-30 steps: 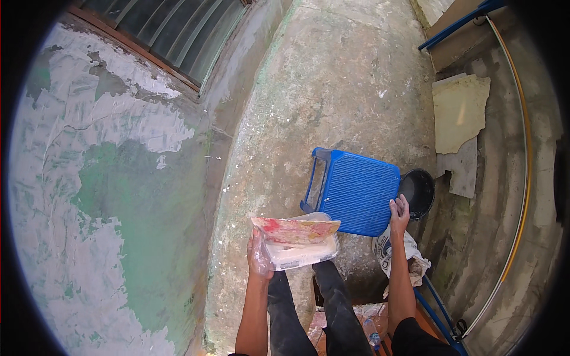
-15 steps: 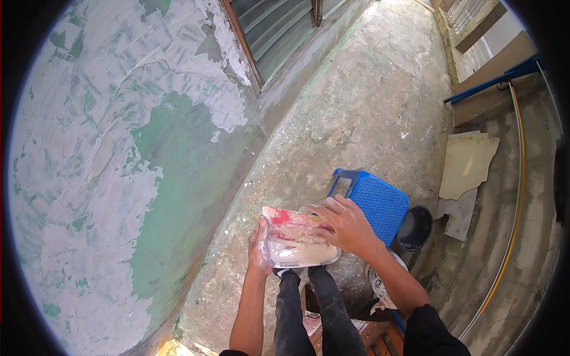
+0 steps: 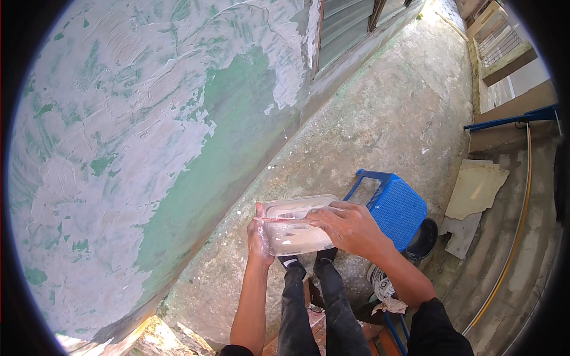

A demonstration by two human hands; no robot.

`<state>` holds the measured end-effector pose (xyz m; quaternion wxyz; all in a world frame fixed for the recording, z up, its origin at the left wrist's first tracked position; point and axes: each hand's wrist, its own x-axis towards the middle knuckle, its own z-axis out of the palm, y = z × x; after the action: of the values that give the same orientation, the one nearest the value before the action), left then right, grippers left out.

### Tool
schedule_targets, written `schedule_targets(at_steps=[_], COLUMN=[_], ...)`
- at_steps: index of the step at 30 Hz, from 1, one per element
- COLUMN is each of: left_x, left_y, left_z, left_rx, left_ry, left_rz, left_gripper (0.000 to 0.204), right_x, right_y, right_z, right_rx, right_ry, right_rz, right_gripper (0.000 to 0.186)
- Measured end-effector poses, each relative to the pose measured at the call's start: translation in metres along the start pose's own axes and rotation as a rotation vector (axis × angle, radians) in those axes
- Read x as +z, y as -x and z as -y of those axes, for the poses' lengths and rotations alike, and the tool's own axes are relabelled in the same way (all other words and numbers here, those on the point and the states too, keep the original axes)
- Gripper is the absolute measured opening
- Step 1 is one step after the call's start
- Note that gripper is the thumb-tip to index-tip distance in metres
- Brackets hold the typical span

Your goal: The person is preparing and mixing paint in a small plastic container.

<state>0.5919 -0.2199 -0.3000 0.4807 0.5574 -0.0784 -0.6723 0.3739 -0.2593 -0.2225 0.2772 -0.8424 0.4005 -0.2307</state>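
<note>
My left hand point(image 3: 259, 237) is closed round the left end of a clear plastic container point(image 3: 291, 250), its thumb up at the rim. Off-white paste smears the container inside. A thin flat plate point(image 3: 282, 221), seen nearly edge-on as a reddish line, lies across the container from the left thumb to my right fingers. My right hand point(image 3: 350, 225) is closed at the plate's right end, over the container, with whitish paste on its fingers. Its fingertips are partly hidden. To the left stands a green wall point(image 3: 196, 196) with rough whitish paste spread over much of it.
A blue plastic stool point(image 3: 399, 210) stands beyond my right hand, a black bucket point(image 3: 424, 240) beside it. A whitish printed pail point(image 3: 380, 282) sits beside my right forearm. Broken board pieces point(image 3: 475, 188) lie at the right. A louvred window point(image 3: 344, 32) is set in the wall.
The flat plate has tipped from showing its red-stained face to nearly edge-on, uncovering the container's inside. The right hand has lowered, and the view has shifted so the wall sits further right.
</note>
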Motion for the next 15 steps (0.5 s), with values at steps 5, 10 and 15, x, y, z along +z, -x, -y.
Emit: schedule_targets(at_steps=[5, 10, 15], left_x=[-0.020, -0.036, -0.047], left_y=[-0.001, 0.004, 0.002], left_z=[-0.014, -0.032, -0.039], left_rx=[0.071, 0.043, 0.136], left_ry=[0.066, 0.171, 0.183], left_rz=[-0.044, -0.018, -0.060], left_gripper=[0.064, 0.062, 0.064], right_x=[0.020, 0.033, 0.037], right_y=[-0.015, -0.024, -0.043], right_z=[0.019, 0.035, 0.043], right_rx=[-0.108, -0.128, -0.194], right_ry=[0.190, 0.150, 0.134], right_rz=[0.052, 0.108, -0.088], right_gripper=[0.033, 0.033, 0.037])
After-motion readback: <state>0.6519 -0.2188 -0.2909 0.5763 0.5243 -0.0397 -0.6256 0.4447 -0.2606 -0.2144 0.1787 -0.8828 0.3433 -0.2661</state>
